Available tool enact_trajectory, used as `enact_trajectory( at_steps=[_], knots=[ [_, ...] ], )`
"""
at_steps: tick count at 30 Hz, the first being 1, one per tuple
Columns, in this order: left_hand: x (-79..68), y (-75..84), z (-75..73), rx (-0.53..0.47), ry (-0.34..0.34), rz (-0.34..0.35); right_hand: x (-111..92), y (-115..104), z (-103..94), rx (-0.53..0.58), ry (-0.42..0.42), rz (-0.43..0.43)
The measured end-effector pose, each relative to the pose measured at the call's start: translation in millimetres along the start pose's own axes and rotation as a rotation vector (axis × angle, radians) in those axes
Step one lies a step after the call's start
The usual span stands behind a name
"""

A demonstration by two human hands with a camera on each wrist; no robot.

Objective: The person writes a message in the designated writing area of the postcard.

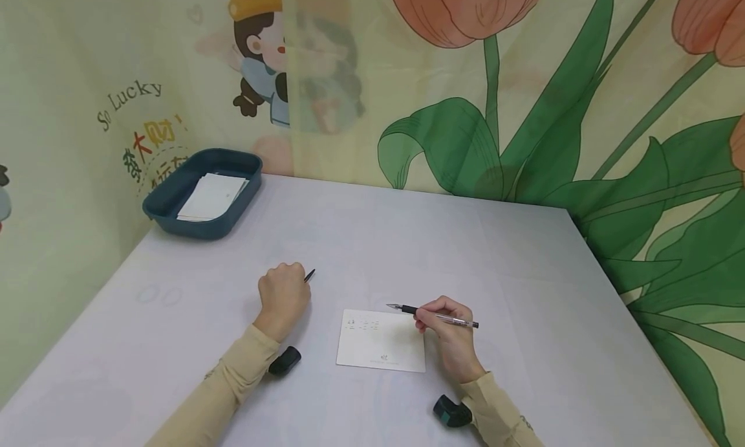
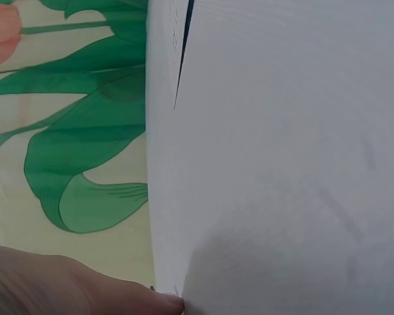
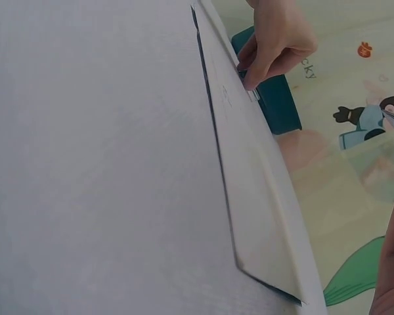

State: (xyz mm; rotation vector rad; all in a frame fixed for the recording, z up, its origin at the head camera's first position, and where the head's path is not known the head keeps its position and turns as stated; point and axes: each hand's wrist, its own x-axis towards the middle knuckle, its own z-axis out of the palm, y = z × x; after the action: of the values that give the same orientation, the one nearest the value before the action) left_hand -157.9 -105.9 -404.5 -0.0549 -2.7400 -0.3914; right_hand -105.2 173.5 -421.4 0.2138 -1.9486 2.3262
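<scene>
pen [image 1: 410, 310] crosswise, tip [image 1: 392, 305] leftward

The head view looks forward and down over the table [image 1: 524, 259]; close, sideways wrist views share the card [image 1: 381, 343].

A dark teal plastic tray [image 1: 194, 229] sits at the far left corner of the white tabletop [image 1: 524, 259], white cards [image 1: 209, 196] stacked inside. Behind hangs a pale yellow printed backdrop [image 1: 337, 162] — orange tulips [image 1: 465, 7] with broad green leaves [image 1: 460, 136] to the right, a cartoon figure [image 1: 262, 72] in a yellow hat left of them, and "So Lucky" lettering [image 1: 123, 97] above the tray.
</scene>
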Motion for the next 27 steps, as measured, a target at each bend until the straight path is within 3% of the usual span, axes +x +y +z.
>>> enact_trajectory(
  at_steps=[4, 14, 21, 27],
  knots=[
    [-0.5, 0.0, 0.4, -0.017, 0.003, 0.01, 0, 0, -0.4, 0.009, -0.007, -0.006],
    [-4.3, -1.1, -1.0, -0.097, -0.066, 0.02, 0, 0, 0.3, 0.007, 0.002, -0.006],
    [-12.1, -3.3, -3.8, -0.112, -0.06, 0.232, 1, -1, 0.1, 0.001, 0.014, 0.005],
    [-21.9, -5.2, -9.0, -0.068, -0.188, 0.361, 1, -1, -0.1, 0.001, 0.022, 0.016]
  ],
)
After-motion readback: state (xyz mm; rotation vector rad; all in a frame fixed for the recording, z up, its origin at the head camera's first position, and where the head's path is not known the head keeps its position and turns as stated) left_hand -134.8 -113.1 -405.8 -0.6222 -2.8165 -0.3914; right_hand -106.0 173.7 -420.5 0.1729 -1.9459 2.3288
